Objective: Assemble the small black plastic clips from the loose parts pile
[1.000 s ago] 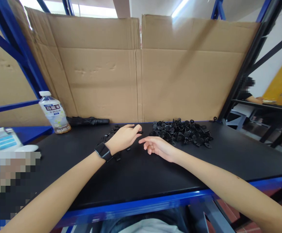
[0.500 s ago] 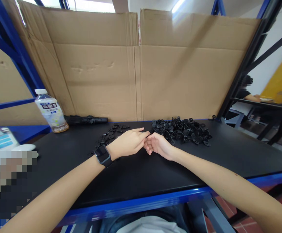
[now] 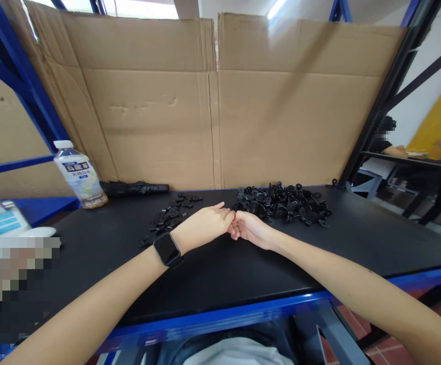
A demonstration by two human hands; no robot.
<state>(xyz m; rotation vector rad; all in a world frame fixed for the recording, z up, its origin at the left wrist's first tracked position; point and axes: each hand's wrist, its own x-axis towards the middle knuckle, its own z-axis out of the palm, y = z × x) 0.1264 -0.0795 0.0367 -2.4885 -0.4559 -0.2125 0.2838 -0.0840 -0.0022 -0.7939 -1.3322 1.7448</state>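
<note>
Apparently left hand (image 3: 201,225), right hand (image 3: 251,228) met at fingertips over bench (image 3: 91,238), anything pinched hidden; black plastic heap (image 3: 281,206), smaller heap (image 3: 169,218) lay either side, likely for easy reach.

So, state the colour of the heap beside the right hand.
Black, that heap of small parts, in the head view.

left hand (image 3: 201,226) and right hand (image 3: 250,228) drawn together, fingertips (image 3: 229,213) now touching

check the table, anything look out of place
One small black plastic piece sits alone at the far edge of the black table, well right of the main pile, so it looks like a stray.
</note>
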